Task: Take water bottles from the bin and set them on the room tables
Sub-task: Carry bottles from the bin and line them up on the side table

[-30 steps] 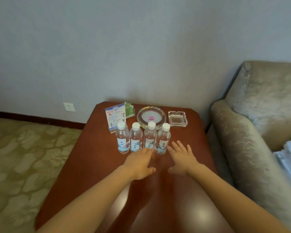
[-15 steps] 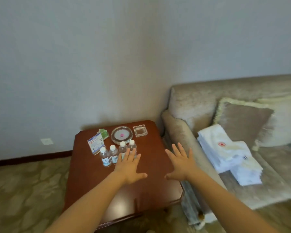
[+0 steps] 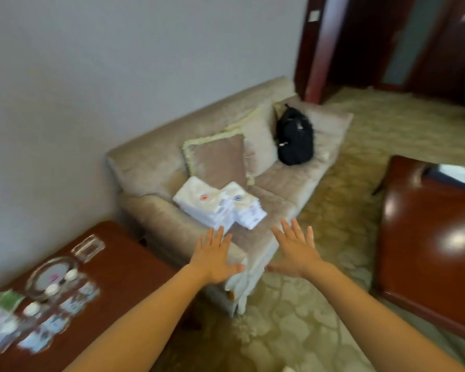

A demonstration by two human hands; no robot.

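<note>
Hotel room, beige sofa [image 3: 279, 183] at 12 o'clock. Side table [image 3: 134, 264] at 8 o'clock: water bottles [image 3: 62, 310] clustered, blurred. Left hand [image 3: 215, 260], right hand [image 3: 297, 253]: fingers spread, empty. Bottles likely light, smooth, squeezable; grip mid-body.

Glossy reddish-brown wooden side table [image 3: 124, 267]; clear plastic water bottles [image 3: 62, 312], white caps. Beige plush velvet-look sofa [image 3: 151, 167]. Folded white cloth towels [image 3: 218, 208]. Matt patterned carpet [image 3: 293, 318].

Soft daylight, heavy motion blur lower left, glare on right table [image 3: 438, 237], wide-angle bending.
</note>
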